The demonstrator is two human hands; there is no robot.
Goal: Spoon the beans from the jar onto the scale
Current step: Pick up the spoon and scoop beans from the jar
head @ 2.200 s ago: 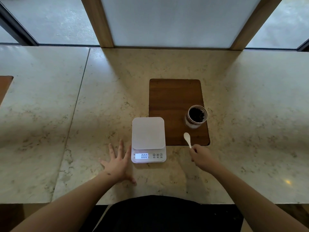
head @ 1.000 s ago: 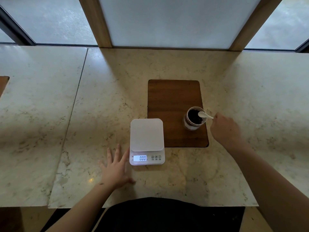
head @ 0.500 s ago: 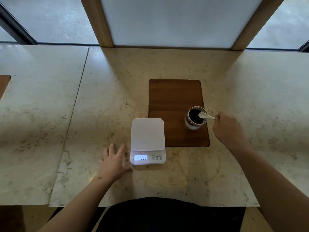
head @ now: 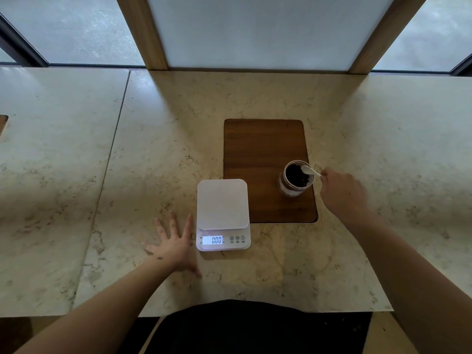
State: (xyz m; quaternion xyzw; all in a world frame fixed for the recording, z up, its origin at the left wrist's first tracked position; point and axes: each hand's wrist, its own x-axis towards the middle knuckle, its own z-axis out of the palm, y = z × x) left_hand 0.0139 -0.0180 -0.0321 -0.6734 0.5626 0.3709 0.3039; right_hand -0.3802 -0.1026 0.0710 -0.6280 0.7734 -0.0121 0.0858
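An open glass jar (head: 291,190) of dark beans (head: 296,176) stands on the right near part of a brown wooden board (head: 258,154). My right hand (head: 342,194) grips the handle of a small white spoon (head: 309,170), whose bowl sits inside the jar mouth over the beans. A white digital scale (head: 222,204) lies just left of the board, its platform bare and its display reading 0.00. My left hand (head: 176,245) rests flat on the counter with fingers spread, right beside the scale's left near corner.
The marble counter (head: 158,139) has a seam (head: 109,159) running front to back on the left. Wooden window posts (head: 143,31) rise behind the counter's far edge. The counter's near edge is close to my body.
My right hand carried the spoon from in front of the board up to the jar and put its bowl into the jar mouth. My left hand shifted slightly beside the scale, fingers spread again.
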